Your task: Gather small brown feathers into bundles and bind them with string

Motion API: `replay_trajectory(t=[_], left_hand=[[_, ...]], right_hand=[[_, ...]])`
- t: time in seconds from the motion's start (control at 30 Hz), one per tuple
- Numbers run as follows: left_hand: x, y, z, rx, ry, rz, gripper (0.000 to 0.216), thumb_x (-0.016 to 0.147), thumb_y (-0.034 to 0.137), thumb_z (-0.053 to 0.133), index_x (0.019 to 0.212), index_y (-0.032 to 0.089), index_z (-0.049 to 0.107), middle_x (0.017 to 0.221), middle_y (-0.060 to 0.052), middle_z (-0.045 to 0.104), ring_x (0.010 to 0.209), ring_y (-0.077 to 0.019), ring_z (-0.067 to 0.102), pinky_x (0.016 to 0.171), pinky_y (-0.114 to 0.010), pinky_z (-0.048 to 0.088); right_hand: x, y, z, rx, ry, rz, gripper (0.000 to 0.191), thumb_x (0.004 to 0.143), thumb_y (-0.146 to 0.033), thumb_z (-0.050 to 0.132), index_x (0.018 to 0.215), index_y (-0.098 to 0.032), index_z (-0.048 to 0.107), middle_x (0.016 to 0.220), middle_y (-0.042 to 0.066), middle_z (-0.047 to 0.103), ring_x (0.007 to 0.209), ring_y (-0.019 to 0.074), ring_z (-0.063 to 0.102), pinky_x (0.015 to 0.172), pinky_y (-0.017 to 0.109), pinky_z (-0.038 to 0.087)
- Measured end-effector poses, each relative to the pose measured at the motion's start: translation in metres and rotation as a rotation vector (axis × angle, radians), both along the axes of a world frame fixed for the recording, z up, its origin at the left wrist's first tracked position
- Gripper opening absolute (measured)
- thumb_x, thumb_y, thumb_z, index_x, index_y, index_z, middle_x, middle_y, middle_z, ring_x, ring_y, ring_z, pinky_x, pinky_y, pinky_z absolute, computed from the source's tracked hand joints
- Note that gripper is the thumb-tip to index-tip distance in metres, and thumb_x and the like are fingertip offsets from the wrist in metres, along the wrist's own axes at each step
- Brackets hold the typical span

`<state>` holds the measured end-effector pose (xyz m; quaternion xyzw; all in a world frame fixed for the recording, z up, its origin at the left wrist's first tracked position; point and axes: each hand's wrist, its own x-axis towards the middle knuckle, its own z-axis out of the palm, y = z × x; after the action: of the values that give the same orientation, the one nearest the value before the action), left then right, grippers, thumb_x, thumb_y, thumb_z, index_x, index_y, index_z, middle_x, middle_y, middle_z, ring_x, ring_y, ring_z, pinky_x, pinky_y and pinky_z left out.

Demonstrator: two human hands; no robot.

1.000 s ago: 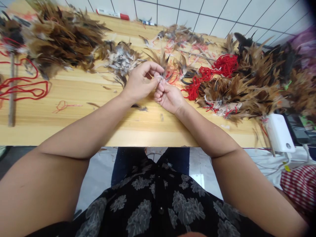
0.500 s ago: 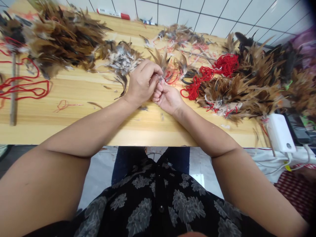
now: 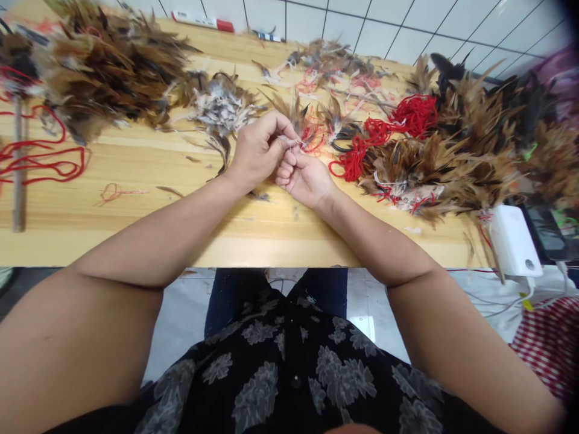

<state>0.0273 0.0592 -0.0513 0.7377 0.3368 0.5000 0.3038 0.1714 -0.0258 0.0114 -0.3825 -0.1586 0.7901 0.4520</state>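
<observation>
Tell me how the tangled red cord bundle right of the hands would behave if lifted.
The red cord bundle is probably floppy: it lies in loose, drooping loops. It looks light for its bulk, being thin strands. It would likely snag and drag the brown feathers along, since its strands run in among them.

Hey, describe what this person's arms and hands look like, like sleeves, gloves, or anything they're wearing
Both arms are bare from the upper arm down: no sleeves reach the forearms, and no gloves, watch or bracelets show. The left hand and right hand show no rings. The person wears a black shirt printed with grey flowers, and dark trousers.
</observation>
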Motion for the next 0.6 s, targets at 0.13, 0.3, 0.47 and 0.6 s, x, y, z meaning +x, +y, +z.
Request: replay_trajectory(t=[0.13,0.3,0.47,0.6], left_hand=[[0.003,-0.007,0.005,0.022,0.001,0.016,0.027,0.104,0.059,0.080,0.098,0.035,0.071,0.098,-0.002,0.081,0.092,-0.0283,0.074,0.089,-0.051,0.057],[0.003,-0.006,0.005,0.036,0.004,0.074,0.027,0.102,0.054,0.081,0.097,0.030,0.069,0.093,-0.003,0.077,0.086,-0.0252,0.070,0.083,-0.048,0.054],[-0.007,0.021,-0.008,-0.133,-0.018,0.055,0.054,0.089,0.083,0.093,0.098,0.035,0.069,0.093,-0.003,0.075,0.092,-0.0298,0.066,0.097,-0.059,0.055],[-0.011,0.024,-0.008,-0.155,-0.048,0.052,0.057,0.081,0.088,0.094,0.096,0.038,0.070,0.094,-0.004,0.075,0.096,-0.0346,0.068,0.099,-0.066,0.056]], right_hand=[[-0.001,0.000,0.001,-0.003,0.001,0.002,0.049,0.128,-0.032,0.042,0.080,-0.027,0.032,0.063,-0.008,0.034,0.057,0.0099,0.036,0.055,0.017,0.034],[-0.005,0.002,-0.005,0.067,-0.082,0.039,0.056,0.125,-0.057,0.056,0.081,-0.027,0.037,0.063,-0.009,0.035,0.057,0.0093,0.038,0.055,0.018,0.036],[-0.003,0.007,-0.023,0.257,-0.314,-0.040,0.045,0.122,-0.057,0.065,0.092,-0.027,0.048,0.066,-0.011,0.038,0.057,0.0083,0.041,0.055,0.018,0.034],[0.012,0.023,-0.041,0.492,-0.600,-0.172,0.034,0.122,-0.050,0.066,0.101,-0.028,0.052,0.081,-0.009,0.054,0.064,0.0069,0.049,0.062,0.018,0.044]])
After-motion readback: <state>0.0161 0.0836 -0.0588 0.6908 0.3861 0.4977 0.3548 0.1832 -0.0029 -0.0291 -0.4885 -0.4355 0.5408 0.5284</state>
